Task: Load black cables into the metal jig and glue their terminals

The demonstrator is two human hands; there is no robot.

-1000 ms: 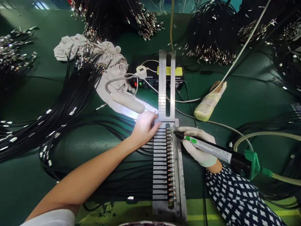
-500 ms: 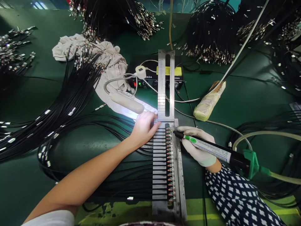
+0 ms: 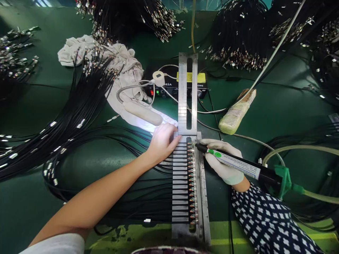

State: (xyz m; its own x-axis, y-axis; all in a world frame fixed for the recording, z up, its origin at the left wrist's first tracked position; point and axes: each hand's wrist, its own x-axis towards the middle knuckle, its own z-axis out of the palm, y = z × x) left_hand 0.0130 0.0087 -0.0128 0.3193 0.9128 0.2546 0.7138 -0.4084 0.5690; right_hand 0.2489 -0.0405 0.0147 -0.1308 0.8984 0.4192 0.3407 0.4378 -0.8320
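A slotted metal fixture (image 3: 180, 197) lies lengthwise before me, with black cables (image 3: 156, 187) entering from the left. Their small connectors (image 3: 192, 190) line up along its slot. My left hand (image 3: 164, 139), bare, has its fingers curled at the left edge near the upper joint, thumb on the top cables; its fingertips are partly hidden. In my right hand (image 3: 224, 158), in a white glove, is a black dispensing syringe (image 3: 235, 164) with a label and a green hose adapter. Its dark tip points left at the uppermost connectors; whether it touches them I cannot tell.
A second slotted metal fixture (image 3: 182, 95) stretches away beyond the first, before a black control box (image 3: 166, 90). A lit lamp (image 3: 143, 113) shines from the left over a white cloth (image 3: 116, 95). Cable bundles (image 3: 84, 95) surround the area; a wrapped block (image 3: 237, 113) lies right.
The syringe tip has shifted slightly toward the far end of the connector row, along with my right hand. My left hand keeps its place on the fixture. The whole view moves a little.
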